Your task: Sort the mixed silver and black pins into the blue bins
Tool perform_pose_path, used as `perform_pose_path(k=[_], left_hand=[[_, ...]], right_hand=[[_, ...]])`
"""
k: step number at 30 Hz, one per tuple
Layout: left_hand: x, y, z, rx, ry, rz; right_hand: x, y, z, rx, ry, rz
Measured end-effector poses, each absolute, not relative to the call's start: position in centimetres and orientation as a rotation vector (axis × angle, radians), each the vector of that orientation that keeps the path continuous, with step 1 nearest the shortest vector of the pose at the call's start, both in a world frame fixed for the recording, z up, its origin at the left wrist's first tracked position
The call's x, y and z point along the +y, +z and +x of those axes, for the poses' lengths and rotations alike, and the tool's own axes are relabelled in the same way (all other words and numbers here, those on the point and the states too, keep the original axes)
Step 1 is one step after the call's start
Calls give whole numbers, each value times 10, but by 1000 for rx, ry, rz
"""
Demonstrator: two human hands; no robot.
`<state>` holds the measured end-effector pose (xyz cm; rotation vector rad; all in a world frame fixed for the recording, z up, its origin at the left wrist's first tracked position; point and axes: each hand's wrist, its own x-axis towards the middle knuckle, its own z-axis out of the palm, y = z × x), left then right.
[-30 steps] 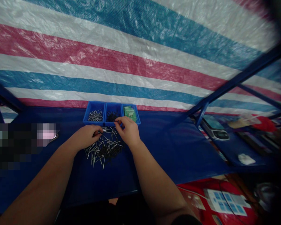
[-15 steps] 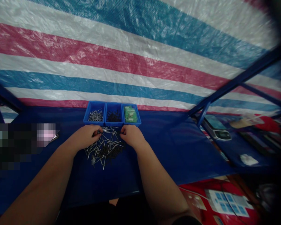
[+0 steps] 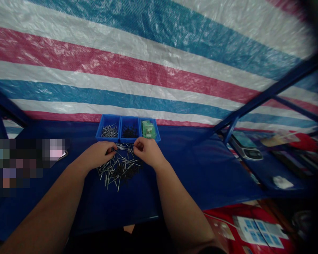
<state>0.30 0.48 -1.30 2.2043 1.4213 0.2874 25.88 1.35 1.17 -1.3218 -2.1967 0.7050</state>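
Observation:
A loose pile of thin silvery metal pins and short black pieces (image 3: pixel 119 171) lies on the blue table in front of me. My left hand (image 3: pixel 104 152) is at the pile's upper left, thumb and fingertips pinched together; whatever is between them is too small to name. Across from it, my right hand (image 3: pixel 146 150) is closed in a pinch at the pile's upper right, just below the bins, its grip likewise unclear. Silvery pins fill the bottom of the left blue bin (image 3: pixel 98 133), dark pieces lie in the middle bin (image 3: pixel 130 139), and green packets (image 3: pixel 148 129) in the right one.
Striped plastic sheeting (image 3: pixel 159 70) hangs behind the blue table (image 3: pixel 190 165). A blue metal frame bar (image 3: pixel 254 102) slopes up on the right. Beyond it are a scale (image 3: pixel 247 148) and a crumpled white item (image 3: pixel 282 182). Something blurred out occupies the left side.
My right hand has risen slightly toward the bins, its fingers still pinched. My left hand keeps nearly the same place over the pile. The view has shifted a little.

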Motion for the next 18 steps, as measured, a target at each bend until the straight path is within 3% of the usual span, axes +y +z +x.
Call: perform_pose_path(k=[9, 18], left_hand=[[4, -12, 4, 1408, 277, 2216], [5, -13, 2, 1416, 279, 2183]], right_hand=[[28, 6, 240, -1924, 540, -1467], [13, 19, 270, -2254, 571, -1699]])
